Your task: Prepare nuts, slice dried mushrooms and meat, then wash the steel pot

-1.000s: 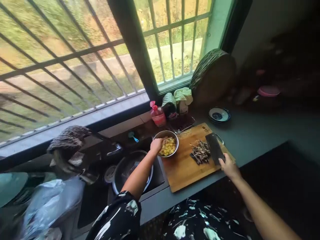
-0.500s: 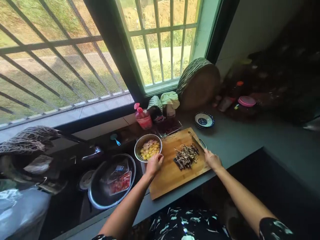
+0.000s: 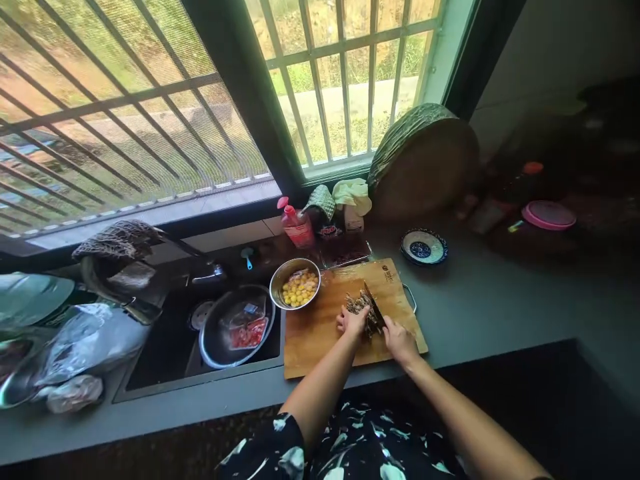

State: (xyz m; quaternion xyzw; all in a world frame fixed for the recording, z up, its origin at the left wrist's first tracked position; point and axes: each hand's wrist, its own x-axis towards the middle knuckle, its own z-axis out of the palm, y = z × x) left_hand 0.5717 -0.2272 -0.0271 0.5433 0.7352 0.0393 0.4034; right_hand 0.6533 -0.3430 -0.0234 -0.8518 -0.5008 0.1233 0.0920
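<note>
A wooden cutting board (image 3: 320, 333) lies on the grey counter by the sink. On it sits a small pile of dark, stringy chopped food (image 3: 361, 305). My left hand (image 3: 351, 322) presses on the near side of that pile. My right hand (image 3: 397, 339) grips the handle of a cleaver (image 3: 373, 308), whose blade stands edge-down in the pile just right of my left fingers. A metal bowl of yellow kernels (image 3: 296, 291) rests on the board's far left corner.
A sink (image 3: 165, 353) to the left holds a large metal basin (image 3: 213, 340) with red packaged food. A pink bottle (image 3: 297, 227), cloths and a round wooden block (image 3: 425, 167) line the barred window. A patterned saucer (image 3: 423, 247) sits right of the board. Bags lie far left.
My left hand left the bowl and came onto the dark pile. My right hand brought the cleaver from the board's right edge to the pile, blade down. The camera view shifted.
</note>
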